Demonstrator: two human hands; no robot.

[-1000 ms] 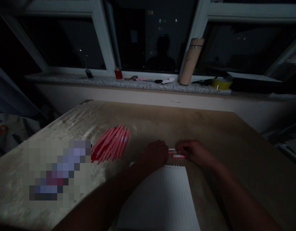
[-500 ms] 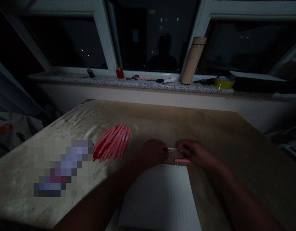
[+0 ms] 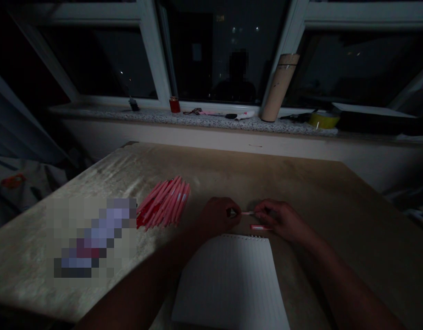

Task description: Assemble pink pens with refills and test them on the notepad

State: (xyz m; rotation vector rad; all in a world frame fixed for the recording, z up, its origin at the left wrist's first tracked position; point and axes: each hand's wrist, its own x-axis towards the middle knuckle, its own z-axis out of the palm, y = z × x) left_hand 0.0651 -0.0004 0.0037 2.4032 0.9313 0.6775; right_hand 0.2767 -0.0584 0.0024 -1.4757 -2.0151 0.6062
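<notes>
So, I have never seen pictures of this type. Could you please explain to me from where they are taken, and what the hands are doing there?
There is no machine here: these are a person's bare hands, seen by a camera worn on the head, looking forward and down. The left hand and right hand pinch a thin pinkish piece between them; it is too dark to say exactly what it is. On the table, a pink piece lies by the right hand, and a lined spiral notebook lies nearer the camera. Farther left is a pile of pink pen-like sticks. The bluish shape beside it is pixelated, so I cannot name it.
</notes>
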